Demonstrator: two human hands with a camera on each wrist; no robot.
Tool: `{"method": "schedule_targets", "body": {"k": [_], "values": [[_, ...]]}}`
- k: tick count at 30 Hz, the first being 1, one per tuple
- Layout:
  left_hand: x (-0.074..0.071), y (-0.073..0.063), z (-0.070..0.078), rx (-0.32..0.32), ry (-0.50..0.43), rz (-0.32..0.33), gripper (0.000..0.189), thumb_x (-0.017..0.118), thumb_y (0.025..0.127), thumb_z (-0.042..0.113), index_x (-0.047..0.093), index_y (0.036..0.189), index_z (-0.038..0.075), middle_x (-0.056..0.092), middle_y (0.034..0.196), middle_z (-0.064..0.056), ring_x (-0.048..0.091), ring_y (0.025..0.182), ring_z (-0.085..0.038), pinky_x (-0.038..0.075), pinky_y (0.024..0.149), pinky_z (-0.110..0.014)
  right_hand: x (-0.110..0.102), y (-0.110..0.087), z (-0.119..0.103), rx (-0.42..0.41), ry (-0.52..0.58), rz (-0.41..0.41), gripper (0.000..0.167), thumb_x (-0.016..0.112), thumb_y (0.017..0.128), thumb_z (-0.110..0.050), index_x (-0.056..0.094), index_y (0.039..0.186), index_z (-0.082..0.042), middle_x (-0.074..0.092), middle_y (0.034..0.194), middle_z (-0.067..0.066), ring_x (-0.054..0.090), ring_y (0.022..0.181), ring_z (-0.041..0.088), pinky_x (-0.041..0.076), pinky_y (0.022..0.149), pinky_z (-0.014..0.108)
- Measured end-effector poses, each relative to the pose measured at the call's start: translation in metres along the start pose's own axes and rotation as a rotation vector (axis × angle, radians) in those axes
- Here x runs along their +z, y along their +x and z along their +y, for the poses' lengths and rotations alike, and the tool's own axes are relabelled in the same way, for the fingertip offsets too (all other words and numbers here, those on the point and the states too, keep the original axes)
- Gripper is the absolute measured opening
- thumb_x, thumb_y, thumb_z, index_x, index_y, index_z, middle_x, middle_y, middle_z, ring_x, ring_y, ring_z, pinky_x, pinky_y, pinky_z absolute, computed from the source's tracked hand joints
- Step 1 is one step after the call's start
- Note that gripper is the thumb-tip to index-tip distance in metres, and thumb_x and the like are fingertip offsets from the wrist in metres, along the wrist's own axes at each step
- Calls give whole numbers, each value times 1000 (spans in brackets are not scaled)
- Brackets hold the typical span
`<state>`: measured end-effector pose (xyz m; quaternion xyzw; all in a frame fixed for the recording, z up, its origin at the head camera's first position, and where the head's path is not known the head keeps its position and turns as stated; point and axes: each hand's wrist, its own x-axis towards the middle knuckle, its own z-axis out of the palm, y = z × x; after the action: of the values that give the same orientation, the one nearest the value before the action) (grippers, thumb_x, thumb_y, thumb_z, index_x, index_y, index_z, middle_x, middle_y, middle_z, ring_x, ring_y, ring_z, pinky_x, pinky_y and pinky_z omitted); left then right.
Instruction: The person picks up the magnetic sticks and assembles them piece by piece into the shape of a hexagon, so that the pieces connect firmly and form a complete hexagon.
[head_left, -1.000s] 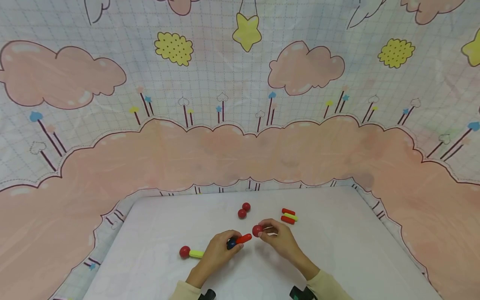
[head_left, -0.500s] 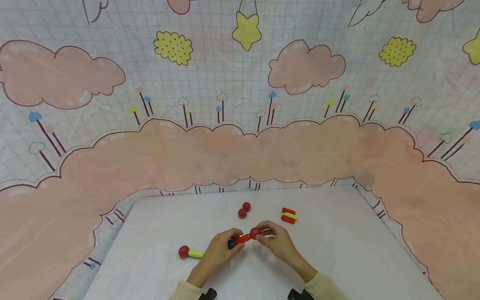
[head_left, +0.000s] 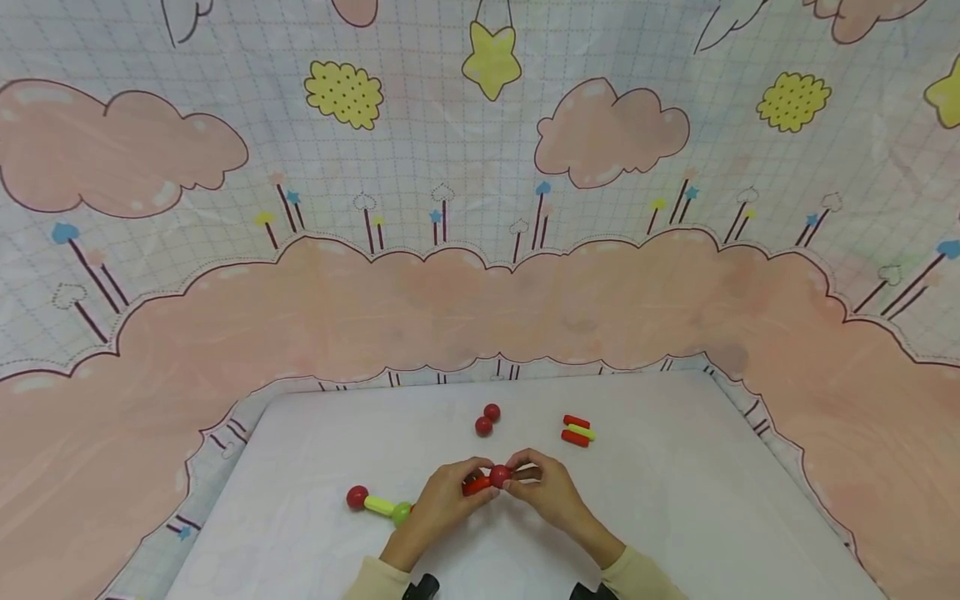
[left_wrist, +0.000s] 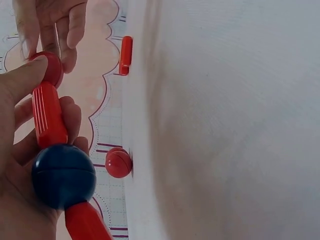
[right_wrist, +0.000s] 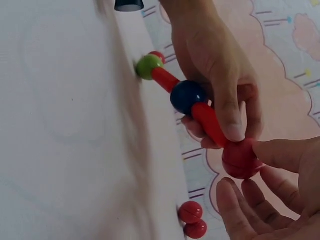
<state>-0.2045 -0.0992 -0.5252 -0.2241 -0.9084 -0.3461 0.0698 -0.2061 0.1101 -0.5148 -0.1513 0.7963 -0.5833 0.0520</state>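
Red ball (head_left: 500, 476) at lower centre of head view, pinched by fingertips of right hand (head_left: 553, 493). Ball touches end of red stick (right_wrist: 208, 123), which left hand (head_left: 442, 502) grips between thumb and fingers. Chain runs on toward lower left: blue ball (right_wrist: 188, 97), second red stick (right_wrist: 165, 78), green ball (head_left: 402, 512), yellow stick (head_left: 379, 505), end ball (head_left: 357, 498). Farther up tabletop (head_left: 675, 483): two loose red balls (head_left: 483, 427) near centre, three loose sticks (head_left: 581, 432) right of them, side by side.

Playroom-like spot — cloud-printed backdrop (head_left: 480, 312)
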Motion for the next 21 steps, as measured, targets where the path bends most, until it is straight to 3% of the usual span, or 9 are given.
{"method": "schedule_targets", "body": {"k": [7, 11, 15, 21], "values": [[2, -1, 0, -16, -2, -8, 35, 75, 85, 38, 67, 116, 23, 70, 90, 7, 55, 80, -4, 47, 72, -21, -8, -5, -13, 11, -73, 53, 24, 71, 88, -8, 62, 110, -2, 66, 111, 16, 67, 102, 30, 58, 81, 31], [2, -1, -1, -27, -8, -26, 36, 75, 85, 39, 66, 118, 24, 70, 93, 7, 56, 84, -5, 48, 75, -22, -19, -8, -17, 0, -136, 94, 24, 73, 88, -11, 63, 109, -5, 67, 110, 16, 68, 101, 27, 57, 80, 25], [1, -2, -1, -43, -16, -56, 38, 73, 86, 42, 66, 119, 25, 70, 97, 7, 57, 88, -8, 50, 78, -24, -29, -6, -10, -23, -175, 138, 25, 76, 85, -15, 65, 107, -11, 68, 108, 11, 68, 99, 22, 54, 78, 18], [-2, -3, 1, -61, -32, -67, 40, 72, 86, 45, 66, 120, 25, 70, 99, 6, 58, 91, -11, 51, 80, -26, -40, -6, -8, -1, -201, 212, 24, 78, 83, -12, 67, 105, -15, 69, 107, 8, 68, 98, 20, 54, 78, 20]]}}
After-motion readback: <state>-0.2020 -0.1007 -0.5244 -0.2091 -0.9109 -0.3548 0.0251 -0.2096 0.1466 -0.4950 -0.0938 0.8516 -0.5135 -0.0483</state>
